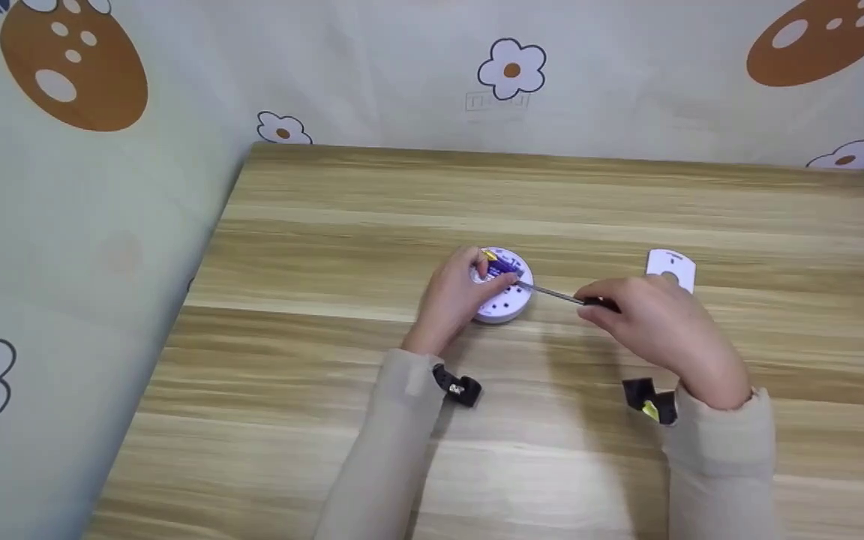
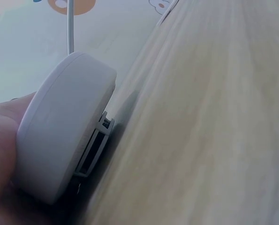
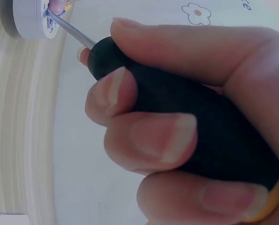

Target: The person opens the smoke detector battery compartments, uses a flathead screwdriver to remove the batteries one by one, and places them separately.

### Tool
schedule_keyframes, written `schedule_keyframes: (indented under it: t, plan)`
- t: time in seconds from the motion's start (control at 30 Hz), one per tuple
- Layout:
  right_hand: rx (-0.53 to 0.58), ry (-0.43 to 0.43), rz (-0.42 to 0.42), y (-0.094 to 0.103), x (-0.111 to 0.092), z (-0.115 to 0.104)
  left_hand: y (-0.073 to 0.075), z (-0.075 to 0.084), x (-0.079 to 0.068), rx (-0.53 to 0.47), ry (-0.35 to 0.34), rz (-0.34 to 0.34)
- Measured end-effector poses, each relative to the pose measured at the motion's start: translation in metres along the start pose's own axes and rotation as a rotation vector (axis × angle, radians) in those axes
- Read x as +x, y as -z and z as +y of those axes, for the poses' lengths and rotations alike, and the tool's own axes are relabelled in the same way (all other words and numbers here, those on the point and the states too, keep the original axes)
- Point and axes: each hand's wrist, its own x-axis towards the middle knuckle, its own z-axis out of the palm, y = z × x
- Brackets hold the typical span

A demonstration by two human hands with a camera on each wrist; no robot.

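Note:
A round white device with small dark holes stands on the wooden table. A small purple part with a yellow end shows on its upper face. My left hand grips the device, its thumb lying across the face near the purple part. My right hand holds a screwdriver by its black handle, fingers curled round it. The screwdriver's metal shaft reaches left to the device beside my left thumb. In the left wrist view the device's side wall appears, with a slotted bracket underneath.
A flat white plate with a rounded top lies behind my right hand, partly hidden by it. The wooden table meets patterned walls at the back and left. Black camera mounts sit at both wrists.

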Motion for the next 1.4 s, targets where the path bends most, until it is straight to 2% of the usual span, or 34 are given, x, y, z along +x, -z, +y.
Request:
schedule_keyframes:
  t: [0.43, 0.73, 1.1, 1.4]
  plan:
    - [0.041, -0.004, -0.014, 0.001, 0.001, 0.006, -0.001, -0.001, 0.001, -0.003, 0.027, 0.005]
    - [0.059, 0.005, -0.024, 0.002, 0.001, 0.011, 0.000, 0.003, -0.002, -0.002, 0.001, 0.009]
    - [0.106, -0.015, -0.052, 0.002, 0.002, 0.018, -0.007, -0.011, 0.006, 0.024, -0.025, 0.015]
    - [0.131, -0.020, -0.060, 0.002, 0.002, 0.022, -0.006, -0.011, 0.006, 0.019, -0.042, -0.003]
